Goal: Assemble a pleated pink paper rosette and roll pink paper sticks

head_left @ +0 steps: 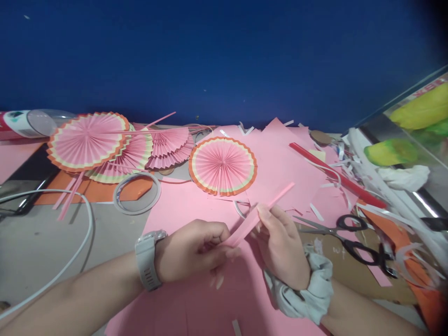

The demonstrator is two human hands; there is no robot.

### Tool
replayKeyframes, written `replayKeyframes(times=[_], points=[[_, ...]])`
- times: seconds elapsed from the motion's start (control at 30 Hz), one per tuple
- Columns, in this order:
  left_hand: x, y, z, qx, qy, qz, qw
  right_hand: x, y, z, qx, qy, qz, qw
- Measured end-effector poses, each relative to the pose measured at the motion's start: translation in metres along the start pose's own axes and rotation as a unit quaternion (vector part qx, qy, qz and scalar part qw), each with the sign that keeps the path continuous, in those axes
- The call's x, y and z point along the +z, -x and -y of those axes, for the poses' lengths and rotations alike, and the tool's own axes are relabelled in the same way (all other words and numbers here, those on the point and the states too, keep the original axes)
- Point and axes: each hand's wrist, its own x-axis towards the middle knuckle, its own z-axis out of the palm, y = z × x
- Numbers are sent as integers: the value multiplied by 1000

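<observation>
Between my two hands is a narrow folded strip of pink paper (244,228), slanting up to the right. My left hand (201,249), with a grey watch on its wrist, pinches the lower end. At the upper part, my right hand (280,242) grips the strip between thumb and fingers; a pale scrunchie (308,287) circles that wrist. Beneath both hands lie pink paper sheets (217,298). Just beyond them rests a round pleated paper fan (223,165) in pink with a pale yellow and orange rim.
More pleated fans (89,140) overlap at the back left, near a tape roll (137,193) and a white cable (89,219). Black-handled scissors (345,233) lie open on cardboard at right, below a red strip (336,175). A blue wall (224,60) stands behind.
</observation>
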Motion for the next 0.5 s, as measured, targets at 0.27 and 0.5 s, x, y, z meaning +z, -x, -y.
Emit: replayKeyframes(times=[0.27,0.5], points=[[-1,0,2,0,23,28,999,4,-22,26,-50,-123,-146,980],[1,-2,5,30,30,-15,999,3,-16,20,-98,-111,-104,983]])
